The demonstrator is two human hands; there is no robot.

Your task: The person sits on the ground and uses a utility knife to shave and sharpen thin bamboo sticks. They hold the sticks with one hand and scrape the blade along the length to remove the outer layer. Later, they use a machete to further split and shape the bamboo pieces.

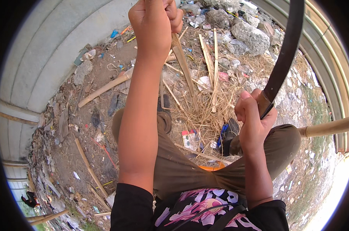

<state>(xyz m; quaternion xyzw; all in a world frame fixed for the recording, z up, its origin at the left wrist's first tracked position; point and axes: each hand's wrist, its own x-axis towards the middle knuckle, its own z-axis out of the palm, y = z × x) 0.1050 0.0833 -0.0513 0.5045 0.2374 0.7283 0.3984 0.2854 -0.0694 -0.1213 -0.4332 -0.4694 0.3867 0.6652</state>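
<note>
My left hand [153,19] is raised at the top of the view, its fingers wrapped round a bamboo strip [185,71]. The strip slants down from the fist toward the ground between my feet; its upper end is out of view. In my right hand [255,121], above my right knee, is the handle of a machete. The long, dark, slightly curved machete blade [285,54] points up and runs out at the top edge, apart from the strip. Thin bamboo shavings [205,119] lie heaped between my shoes.
Split bamboo strips [215,69] and a bamboo pole [107,87] lie ahead on littered ground. Rocks [250,36] sit at the far right. Pale panels [47,54] curve along the left, and a corrugated wall [321,50] along the right. Another pole [324,128] lies beside my right knee.
</note>
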